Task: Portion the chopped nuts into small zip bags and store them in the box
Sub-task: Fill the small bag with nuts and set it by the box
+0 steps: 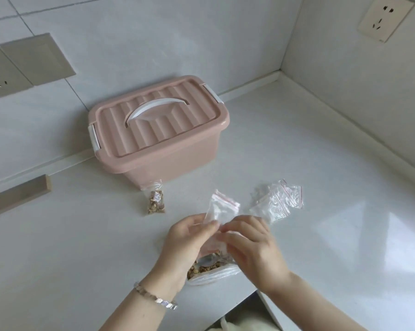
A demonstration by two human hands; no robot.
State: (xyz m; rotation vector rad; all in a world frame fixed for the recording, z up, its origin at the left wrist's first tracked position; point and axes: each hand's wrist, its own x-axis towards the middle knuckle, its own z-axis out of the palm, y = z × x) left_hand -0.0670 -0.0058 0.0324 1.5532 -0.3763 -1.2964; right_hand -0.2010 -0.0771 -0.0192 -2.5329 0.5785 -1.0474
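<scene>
Item 1. Left hand [189, 237]: fingers curled, pinching one side of an empty zip bag [222, 209]; a beaded bracelet [155, 298] on the wrist.

Item 2. Right hand [251, 244]: fingers bent, pinching the same bag's other side, fingertips nearly meeting those of the left. The bag stands up between and just beyond both hands, its red-striped zip edge farthest from them. Whether its mouth is open cannot be told.

Item 3. Supply of chopped nuts [201, 269]: in a larger clear bag lying on the desk [321, 235] directly beneath the hands, mostly hidden by them. A metal spoon [210, 260] appears to rest in it.

Item 4. Filled bag [156, 200]: beyond the left hand, flat on the desk, just beside the box's near wall.

Item 5. Spare bags [277, 203]: a crumpled pile just beyond the right hand.

Item 6. Box [158, 130]: pink, well beyond both hands, lid on, white handle folded flat.

Risks, as judged. The thin film may slip from the fingertips when pulled apart, as both holds are light pinches. Nuts could scatter on the desk if the small mouth sags during filling. The open supply bag sits close to the desk's near edge; a wrist nudge could tip it. The box must be unlatched before anything is stored.
</scene>
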